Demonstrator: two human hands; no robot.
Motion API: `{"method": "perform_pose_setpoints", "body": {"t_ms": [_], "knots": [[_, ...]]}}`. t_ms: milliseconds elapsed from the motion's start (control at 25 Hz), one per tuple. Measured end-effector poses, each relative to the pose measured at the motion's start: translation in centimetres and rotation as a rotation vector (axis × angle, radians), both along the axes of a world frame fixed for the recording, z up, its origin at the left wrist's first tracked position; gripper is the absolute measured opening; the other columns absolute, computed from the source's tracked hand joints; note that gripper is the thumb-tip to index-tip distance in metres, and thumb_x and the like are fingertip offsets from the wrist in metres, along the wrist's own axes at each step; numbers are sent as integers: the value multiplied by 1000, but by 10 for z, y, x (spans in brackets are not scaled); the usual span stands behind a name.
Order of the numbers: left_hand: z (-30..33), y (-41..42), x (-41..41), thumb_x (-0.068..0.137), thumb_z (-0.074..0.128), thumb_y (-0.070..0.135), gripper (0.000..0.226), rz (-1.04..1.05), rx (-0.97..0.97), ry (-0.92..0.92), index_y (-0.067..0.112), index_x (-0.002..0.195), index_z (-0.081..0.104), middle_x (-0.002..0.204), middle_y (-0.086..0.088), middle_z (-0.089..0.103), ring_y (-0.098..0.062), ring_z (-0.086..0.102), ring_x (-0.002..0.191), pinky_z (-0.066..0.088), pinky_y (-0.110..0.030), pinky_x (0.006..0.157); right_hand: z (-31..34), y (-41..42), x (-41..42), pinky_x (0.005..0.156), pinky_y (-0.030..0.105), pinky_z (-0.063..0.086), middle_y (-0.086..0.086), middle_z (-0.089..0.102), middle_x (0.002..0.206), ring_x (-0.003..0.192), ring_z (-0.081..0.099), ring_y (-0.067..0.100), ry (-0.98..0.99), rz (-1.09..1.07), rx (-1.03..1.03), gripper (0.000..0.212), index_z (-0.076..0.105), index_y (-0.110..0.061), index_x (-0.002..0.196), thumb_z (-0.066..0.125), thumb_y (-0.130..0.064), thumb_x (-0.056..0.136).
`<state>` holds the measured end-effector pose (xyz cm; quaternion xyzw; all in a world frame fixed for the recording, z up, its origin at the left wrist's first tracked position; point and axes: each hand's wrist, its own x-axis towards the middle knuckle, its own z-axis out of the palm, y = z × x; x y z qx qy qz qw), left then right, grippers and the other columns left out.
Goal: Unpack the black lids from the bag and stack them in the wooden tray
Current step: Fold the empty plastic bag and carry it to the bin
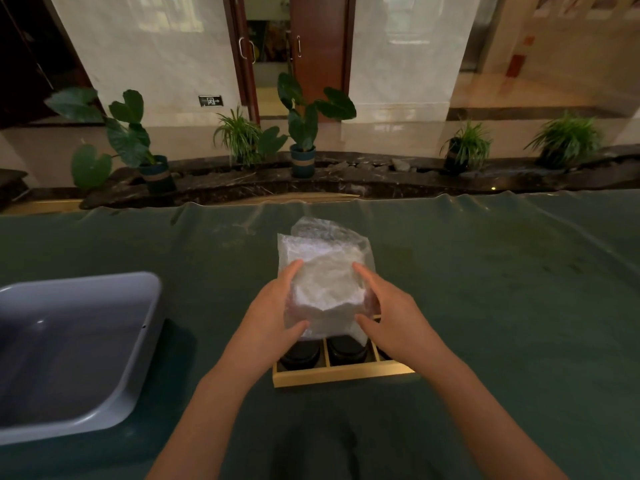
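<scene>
A crumpled clear bubble-wrap bag point(325, 271) is held up over the middle of the green-covered table. My left hand point(273, 306) grips its left side and my right hand point(388, 306) grips its right side, thumbs pressed on the front. Directly below the bag lies the wooden tray point(343, 375), split into compartments. Black lids sit in it: one stack in the left compartment point(300, 355) and one in the middle compartment point(347, 349). The tray's far part and right compartment are hidden by the bag and my right hand. Whether the bag holds anything cannot be seen.
A grey plastic tub point(138, 341) stands at the left of the table. The green cloth point(502, 306) covers the whole tabletop. Beyond the far edge runs a dark stone ledge with several potted plants point(303, 133).
</scene>
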<state>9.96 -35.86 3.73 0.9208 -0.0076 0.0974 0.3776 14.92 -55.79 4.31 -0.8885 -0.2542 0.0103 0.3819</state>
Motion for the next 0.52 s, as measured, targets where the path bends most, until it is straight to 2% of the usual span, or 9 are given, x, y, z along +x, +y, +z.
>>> {"method": "perform_pose_setpoints", "body": {"t_ms": [80,120,160,200,240,280,320,400,520], "knots": [[-2,-2,1,71,73,18,65,110,111,-73,31,127,42,111,10,48,-9,50,100,39,-21,76,-3,3,-1,65,12,41,-13,47,77,72,50,2,-108,-74,-1,48,50,-25,123,65,-13,79],[-3,-2,1,69,75,20,50,144,193,-137,25,114,55,103,7,47,-13,51,96,40,-23,73,-4,3,-1,66,16,42,-12,46,80,73,49,4,-190,-111,-14,34,59,-21,110,68,-14,78],[-4,0,1,68,76,21,34,156,232,-202,22,100,63,102,7,44,-14,49,100,39,-23,75,-5,3,1,69,20,43,-10,45,86,78,47,4,-262,-135,-26,23,64,-17,98,70,-16,76],[-4,4,1,67,76,21,22,139,194,-228,21,86,66,108,9,43,-12,45,110,37,-23,83,-6,1,3,73,21,41,-9,45,94,88,46,6,-296,-138,-22,15,65,-15,89,71,-16,74],[-3,8,1,68,76,22,15,96,84,-185,24,78,65,112,15,47,-6,43,116,35,-21,90,-6,-2,5,78,20,38,-9,46,100,94,45,5,-250,-126,7,10,65,-16,84,70,-18,75],[-1,12,0,70,75,23,15,36,-76,-88,27,75,62,108,22,55,-1,48,112,38,-20,90,-5,-4,7,77,20,38,-11,52,99,93,49,4,-138,-107,53,6,64,-20,81,68,-20,77],[2,14,-2,71,75,24,16,-35,-246,26,28,76,60,95,21,64,-1,58,99,45,-21,82,-5,-7,8,73,21,40,-10,58,91,85,54,4,-2,-93,99,5,61,-25,80,65,-23,79],[2,17,-4,71,77,20,22,-151,-467,149,21,85,60,85,9,69,-12,66,83,54,-27,71,-8,-11,8,65,29,45,-3,63,78,75,60,11,155,-109,164,8,55,-29,78,63,-27,81],[-3,15,-4,73,75,12,30,-241,-583,215,9,97,57,95,-5,69,-20,67,89,56,-35,75,-12,-18,2,64,33,50,-2,65,74,70,63,15,276,-86,294,16,53,-30,84,62,-17,83]]}}
